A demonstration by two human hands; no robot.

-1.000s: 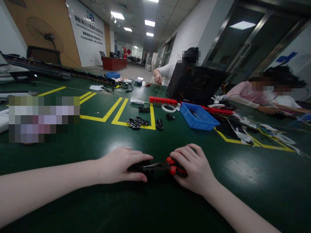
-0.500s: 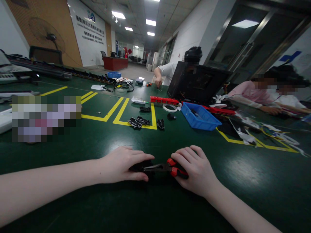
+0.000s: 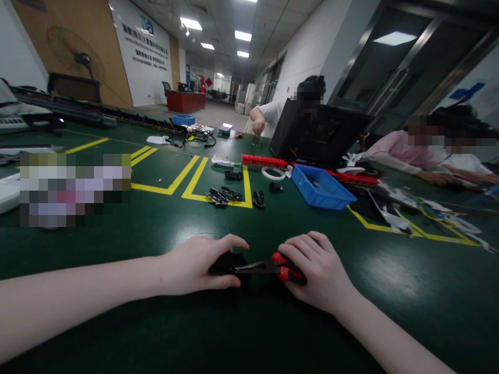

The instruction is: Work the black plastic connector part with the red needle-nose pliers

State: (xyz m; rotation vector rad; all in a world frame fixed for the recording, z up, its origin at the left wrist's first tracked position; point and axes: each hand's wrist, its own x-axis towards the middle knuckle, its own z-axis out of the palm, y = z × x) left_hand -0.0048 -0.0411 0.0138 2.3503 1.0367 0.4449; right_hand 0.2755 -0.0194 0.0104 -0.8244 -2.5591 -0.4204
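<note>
My right hand (image 3: 317,270) is closed around the red-and-black handles of a pair of needle-nose pliers (image 3: 260,267). Their long metal jaws point left and reach a black part (image 3: 228,262) that my left hand (image 3: 200,262) grips between thumb and fingers. The part is dark, so its exact kind and whether the jaws pinch it cannot be made out. Farther up the table lie several small black plastic parts (image 3: 230,194), with one more (image 3: 258,200) to their right and a black cylindrical piece (image 3: 276,187) beyond.
A blue bin (image 3: 323,189) stands right of centre, near a white ring (image 3: 273,173) and a red strip (image 3: 263,160). Behind it is a large black case (image 3: 319,132). One person works across the green table (image 3: 117,332); others sit at the right. Cables lie farther back.
My left index finger has lifted and bent away from the black part, showing more of it. The pliers and my right hand have shifted slightly right.
</note>
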